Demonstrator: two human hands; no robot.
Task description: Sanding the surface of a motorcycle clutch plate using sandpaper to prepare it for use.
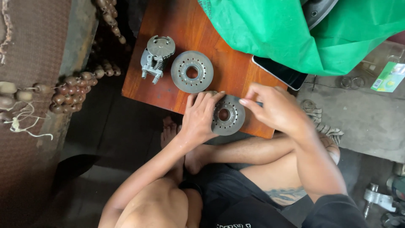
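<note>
A round grey metal disc (228, 115) with a centre hole and a ring of small holes lay at the near edge of the wooden bench (181, 25), at about six o'clock on its top, partly overhanging toward the person. The left hand (201, 118) rested on the disc's nine o'clock side, its grip spread with fingers laid flat over the rim and the fingertips reaching toward twelve o'clock. The right hand (276, 107) came in from three o'clock, its grip pressed together at the fingertips just above the disc's upper right rim; whether it pinched some small part there could not be told. A second, similar perforated disc (192, 71) lay flat on the bench at about eleven o'clock from the first, near but apart from it. Just beside that, at its nine o'clock, sat a metal assembly with a spring (156, 57). A green plastic sheet (287, 29) covered the bench's far right corner, at one o'clock, with a dark flat tablet (280, 71) poking out beneath it. Strings of brown wooden beads (71, 90) hung well off at nine o'clock.
</note>
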